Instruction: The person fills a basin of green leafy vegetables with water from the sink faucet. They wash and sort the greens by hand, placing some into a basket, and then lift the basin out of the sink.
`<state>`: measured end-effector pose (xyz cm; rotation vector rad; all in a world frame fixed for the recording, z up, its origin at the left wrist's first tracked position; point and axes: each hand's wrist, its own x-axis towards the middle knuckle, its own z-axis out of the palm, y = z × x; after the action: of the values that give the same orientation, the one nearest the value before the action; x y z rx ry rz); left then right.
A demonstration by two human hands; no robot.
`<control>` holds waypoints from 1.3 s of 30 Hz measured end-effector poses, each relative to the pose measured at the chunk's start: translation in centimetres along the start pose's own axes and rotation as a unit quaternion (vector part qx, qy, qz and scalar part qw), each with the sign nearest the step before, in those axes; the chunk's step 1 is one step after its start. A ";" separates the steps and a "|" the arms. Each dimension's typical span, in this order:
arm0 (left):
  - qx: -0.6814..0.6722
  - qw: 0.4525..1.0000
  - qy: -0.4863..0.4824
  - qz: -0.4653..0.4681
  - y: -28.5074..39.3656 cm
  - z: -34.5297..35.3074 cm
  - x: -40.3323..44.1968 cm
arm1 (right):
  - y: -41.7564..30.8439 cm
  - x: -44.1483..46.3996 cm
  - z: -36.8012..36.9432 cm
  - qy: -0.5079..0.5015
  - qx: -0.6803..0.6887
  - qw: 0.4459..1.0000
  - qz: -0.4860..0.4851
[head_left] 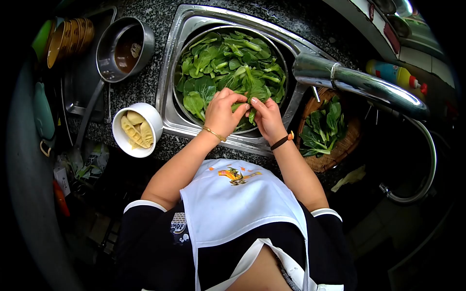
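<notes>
Leafy greens fill a large round metal basin set in a steel sink. Over the basin's near side, my left hand and my right hand meet with fingertips pinched together on a green leafy piece. Both hands are closed on it, thumbs and index fingers nearly touching. Leaves lie just beyond and beneath the fingers. The lower end of the held piece is partly hidden by the fingers.
A chrome faucet reaches in from the right, above a wicker basket with more greens. On the left are a white bowl of dumplings, a saucepan and stacked bowls. A bottle lies at upper right.
</notes>
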<state>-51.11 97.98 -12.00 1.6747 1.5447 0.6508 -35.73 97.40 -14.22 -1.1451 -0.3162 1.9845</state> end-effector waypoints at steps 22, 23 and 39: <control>0.241 0.968 0.065 0.000 -3.8 1.3 4.6 | -0.7 5.1 -1.4 0.191 -0.521 0.798 -0.234; 0.257 0.965 0.037 -0.030 -3.7 1.3 4.6 | -0.8 5.4 -1.4 0.159 -0.676 0.653 -0.303; -0.048 0.965 -0.144 -0.212 -9.0 2.7 6.3 | -1.6 5.6 -1.3 0.151 -0.307 0.937 0.078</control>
<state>-53.51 103.54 -21.56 1.2439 1.5616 0.2401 -35.37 102.36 -17.47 -1.8948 -0.7339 1.8496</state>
